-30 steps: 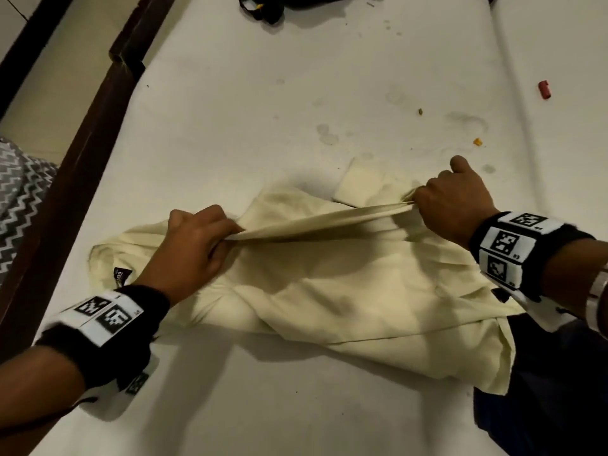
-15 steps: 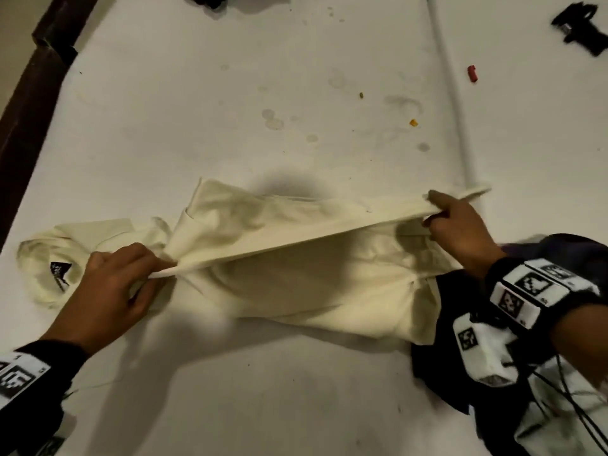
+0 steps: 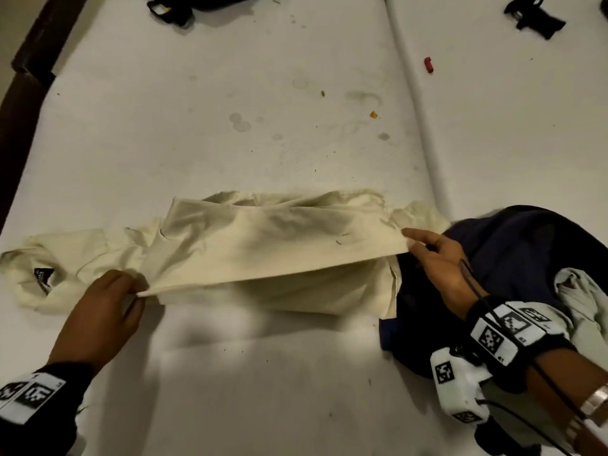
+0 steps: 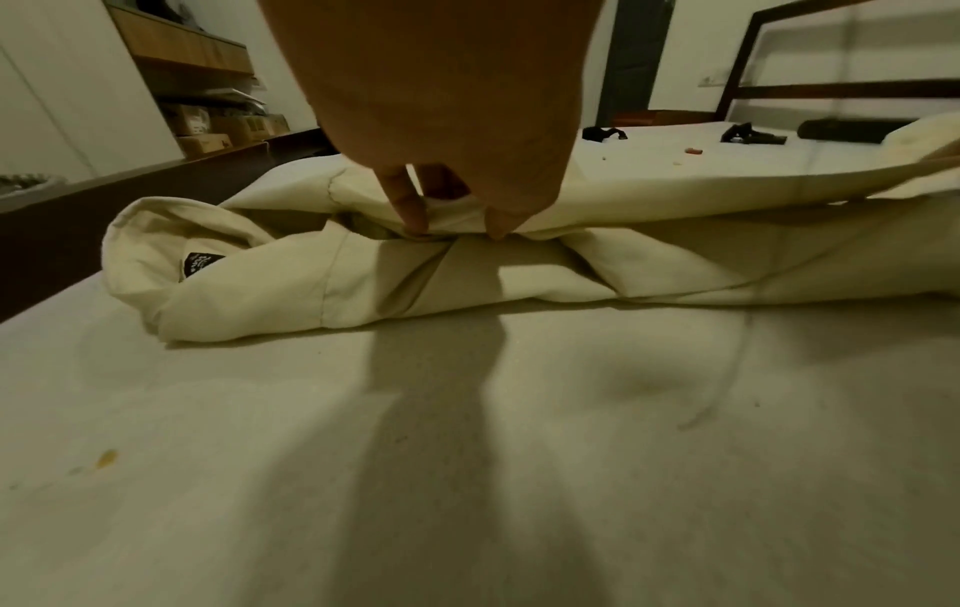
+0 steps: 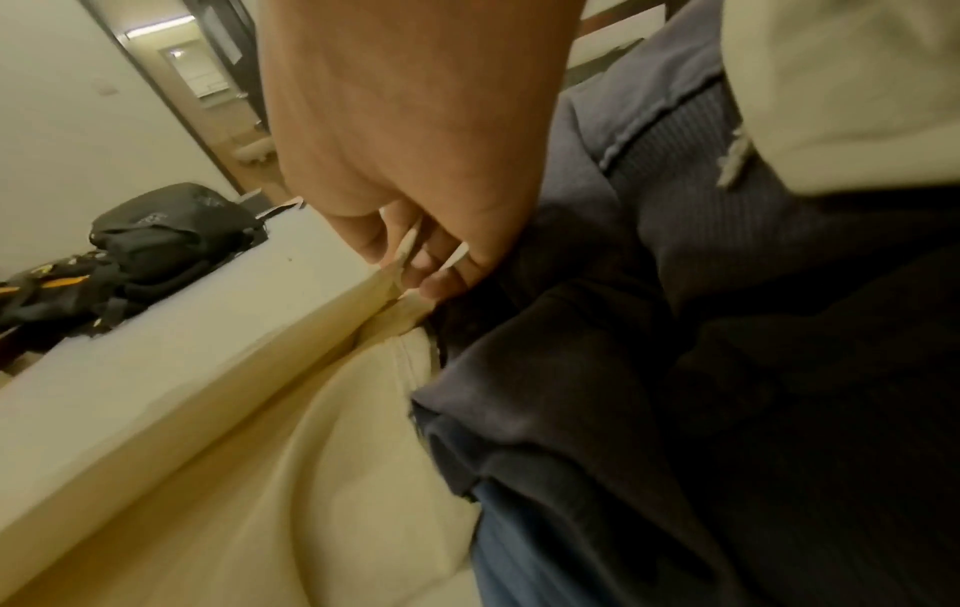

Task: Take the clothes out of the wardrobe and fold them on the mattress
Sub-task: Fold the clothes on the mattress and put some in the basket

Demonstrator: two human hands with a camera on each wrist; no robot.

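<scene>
A cream shirt [image 3: 256, 245] lies lengthwise across the white mattress [image 3: 230, 93], its collar with a black label [image 3: 42, 274] at the left. My left hand [image 3: 131, 289] pinches the folded front edge near the collar end; in the left wrist view the fingertips [image 4: 415, 217] press into the cloth [image 4: 675, 254]. My right hand [image 3: 414, 246] pinches the same edge at the hem end, seen close in the right wrist view [image 5: 405, 271]. The edge is stretched taut and lifted between both hands.
A pile of dark navy and pale clothes [image 3: 513, 258] lies at the right, under my right forearm. Black straps [image 3: 174, 8] and a black object [image 3: 533, 18] rest at the far edge. A small red piece [image 3: 428, 64] lies nearby. A dark wooden bed frame [image 3: 19, 93] runs along the left.
Both hands have drawn apart and toward me, carrying the held edge over the shirt's body. The shirt is now stretched out long and narrow.
</scene>
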